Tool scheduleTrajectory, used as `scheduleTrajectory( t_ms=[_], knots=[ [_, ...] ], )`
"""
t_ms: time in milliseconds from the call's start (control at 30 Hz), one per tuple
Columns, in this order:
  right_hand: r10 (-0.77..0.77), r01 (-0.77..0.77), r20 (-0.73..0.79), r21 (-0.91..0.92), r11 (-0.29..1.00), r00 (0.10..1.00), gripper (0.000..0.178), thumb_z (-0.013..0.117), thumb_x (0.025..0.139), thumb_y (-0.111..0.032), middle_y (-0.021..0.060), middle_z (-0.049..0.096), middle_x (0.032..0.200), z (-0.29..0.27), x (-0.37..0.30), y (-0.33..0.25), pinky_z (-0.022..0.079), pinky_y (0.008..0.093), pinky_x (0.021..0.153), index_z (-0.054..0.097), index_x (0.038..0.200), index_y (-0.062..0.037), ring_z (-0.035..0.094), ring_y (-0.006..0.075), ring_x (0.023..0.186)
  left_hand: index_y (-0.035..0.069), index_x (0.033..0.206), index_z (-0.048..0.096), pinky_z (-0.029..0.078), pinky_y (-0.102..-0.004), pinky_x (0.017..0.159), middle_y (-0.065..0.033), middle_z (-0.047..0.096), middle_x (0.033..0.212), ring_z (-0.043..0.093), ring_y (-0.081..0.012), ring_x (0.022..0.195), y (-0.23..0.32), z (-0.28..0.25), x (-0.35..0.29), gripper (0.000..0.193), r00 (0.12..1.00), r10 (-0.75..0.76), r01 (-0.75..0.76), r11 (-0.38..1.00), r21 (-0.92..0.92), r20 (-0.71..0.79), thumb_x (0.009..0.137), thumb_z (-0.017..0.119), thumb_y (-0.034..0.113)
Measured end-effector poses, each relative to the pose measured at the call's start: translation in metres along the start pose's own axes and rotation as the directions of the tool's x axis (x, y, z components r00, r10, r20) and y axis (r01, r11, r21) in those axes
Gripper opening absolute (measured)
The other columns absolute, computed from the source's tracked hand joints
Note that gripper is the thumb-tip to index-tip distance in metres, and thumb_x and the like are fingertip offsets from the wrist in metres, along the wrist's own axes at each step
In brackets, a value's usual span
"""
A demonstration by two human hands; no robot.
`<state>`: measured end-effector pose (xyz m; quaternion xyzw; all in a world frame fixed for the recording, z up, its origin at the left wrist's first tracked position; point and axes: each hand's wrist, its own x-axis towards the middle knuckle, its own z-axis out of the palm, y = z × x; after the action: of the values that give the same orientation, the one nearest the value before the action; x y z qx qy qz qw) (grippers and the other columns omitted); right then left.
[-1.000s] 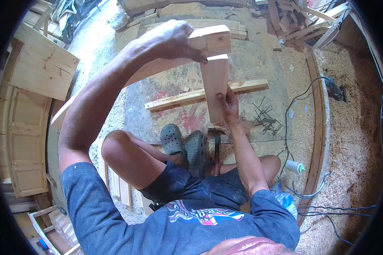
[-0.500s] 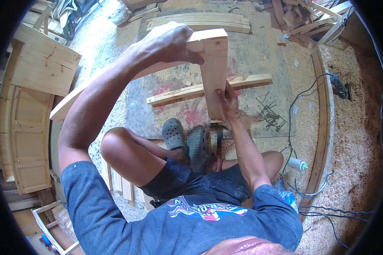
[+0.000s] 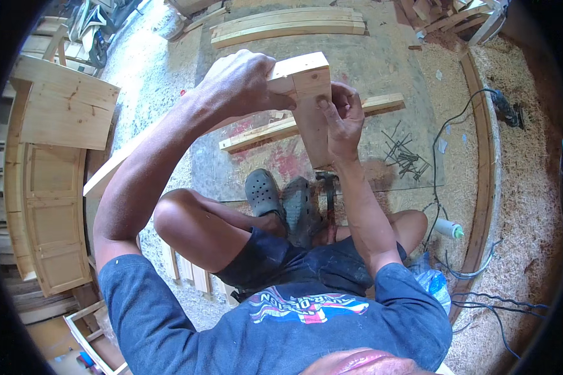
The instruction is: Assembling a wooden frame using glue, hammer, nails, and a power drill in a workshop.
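Two pale wooden boards meet at a square corner in front of me, forming a wooden frame [image 3: 311, 128]. My left hand [image 3: 244, 78] is closed over the long board just beside that corner, fingers on top and thumb underneath. At the short board's right edge is my right hand [image 3: 344, 122], its thumb pressed on the face below the corner and its fingers curled at the far side. The long board runs back to the left behind my left forearm. Below the short board's lower end, a hammer [image 3: 329, 199] stands near my shoes, partly covered.
Loose nails [image 3: 408, 156] lie on the floor mat to the right. A single batten [image 3: 256, 135] rests behind the frame, with stacked boards [image 3: 288, 26] farther off. A cable [image 3: 435, 169] and a bottle [image 3: 447, 228] are at right; cabinet doors [image 3: 56, 219] stand left.
My right hand has slid up the short board, closer to the corner. The frame's corner has dropped slightly and shifted a little left, my left hand still on it.
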<state>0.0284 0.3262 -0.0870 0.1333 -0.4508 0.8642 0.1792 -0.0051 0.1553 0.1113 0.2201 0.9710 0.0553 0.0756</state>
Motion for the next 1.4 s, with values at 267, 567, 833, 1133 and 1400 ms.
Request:
scheduleTrajectory(
  t_ms=[267,567,833,1133,1400],
  knots=[
    [-0.027,0.032,-0.158,0.029,0.999,0.987,0.029,0.080,0.090,-0.004,0.0045,0.070,0.112,0.010,-0.003,0.003,0.051,0.0266,0.090,0.068,0.117,-0.0045,0.063,0.0095,0.100,0.004,0.098,0.077,0.058,-0.0456,0.073,-0.0198,0.075,0.086,0.074,-0.0346,0.078,0.011,0.000,-0.006,0.056,1.000,-0.005,0.006,0.999,0.045,-0.022,0.071,0.090,0.051],
    [-0.060,0.071,-0.141,0.070,0.995,0.988,0.023,0.081,0.089,-0.004,0.0030,0.071,0.112,0.012,-0.003,-0.002,0.051,0.0232,0.082,0.071,0.110,-0.0057,0.061,0.0055,0.096,-0.001,0.095,0.075,0.058,-0.0471,0.072,-0.0224,0.074,0.084,0.074,-0.0379,0.077,0.010,0.005,-0.010,0.061,1.000,-0.012,0.013,1.000,0.003,-0.019,0.071,0.089,0.054],
    [-0.069,0.067,-0.153,-0.014,0.998,0.986,0.028,0.082,0.089,-0.012,0.0083,0.071,0.112,0.011,-0.010,-0.001,0.055,0.0292,0.092,0.070,0.112,-0.0015,0.066,0.0141,0.107,0.000,0.098,0.074,0.056,-0.0457,0.070,-0.0218,0.073,0.083,0.074,-0.0380,0.077,0.024,-0.001,-0.016,0.044,1.000,0.008,-0.010,0.996,-0.083,-0.026,0.078,0.088,0.037],
    [-0.091,0.055,-0.135,-0.247,0.967,0.987,0.034,0.080,0.092,-0.025,0.0091,0.074,0.112,-0.059,-0.004,-0.002,0.057,0.0339,0.088,0.072,0.120,-0.0067,0.069,0.0171,0.104,-0.001,0.099,0.072,0.058,-0.0423,0.069,-0.0209,0.075,0.083,0.075,-0.0334,0.075,0.034,0.010,-0.030,0.045,0.997,-0.047,0.039,0.989,-0.140,-0.060,0.076,0.091,0.033],
    [0.053,-0.475,-0.472,-0.875,0.094,0.880,0.028,0.075,0.090,-0.023,0.0137,0.078,0.102,-0.384,-0.033,-0.031,0.056,0.0332,0.086,0.077,0.111,-0.0046,0.074,0.0221,0.097,-0.001,0.101,0.072,0.058,-0.0400,0.068,-0.0203,0.076,0.085,0.076,-0.0290,0.075,0.037,0.015,-0.037,0.045,0.994,-0.072,0.062,0.990,-0.123,-0.078,0.076,0.092,0.030]
  ],
)
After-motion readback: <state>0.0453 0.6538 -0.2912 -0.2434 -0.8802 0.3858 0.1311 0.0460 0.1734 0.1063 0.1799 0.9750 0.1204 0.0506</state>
